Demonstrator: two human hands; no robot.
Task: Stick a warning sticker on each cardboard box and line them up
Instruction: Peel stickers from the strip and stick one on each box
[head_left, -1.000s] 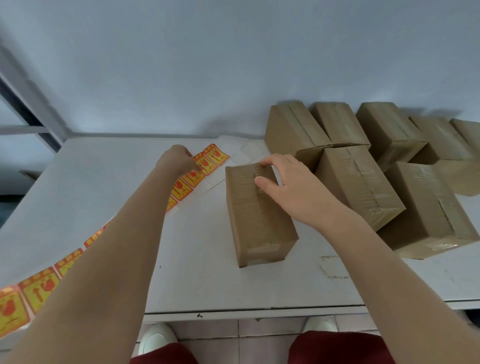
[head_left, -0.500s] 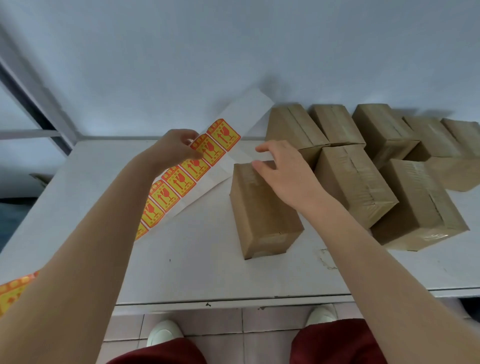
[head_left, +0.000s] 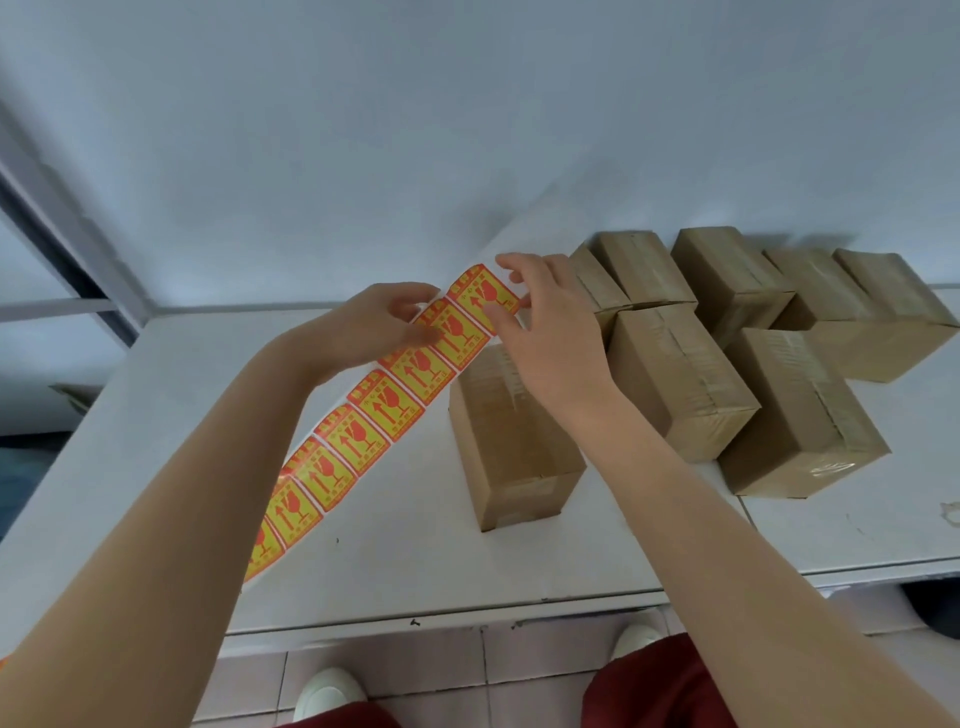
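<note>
A long strip of yellow-and-red warning stickers on white backing (head_left: 374, 410) is held up in the air, above and to the left of the plain brown cardboard box (head_left: 514, 457) that stands apart at the front of the white bench (head_left: 395, 561). The strip is pinched near its upper end by the left hand (head_left: 371, 325). The endmost sticker (head_left: 480, 296) is gripped at its edge between the thumb and fingertips of the right hand (head_left: 550, 343), over that box's far end. Peeling is judged to be only beginning. No sticker can be seen on any visible face of this box, nor on the cluster of similar taped cardboard boxes (head_left: 675, 379) crowded behind and to the right of it. The labelling is therefore taken to be at its start. The lining-up is not yet done, since the boxes are huddled in loose rows rather than one line.
</note>
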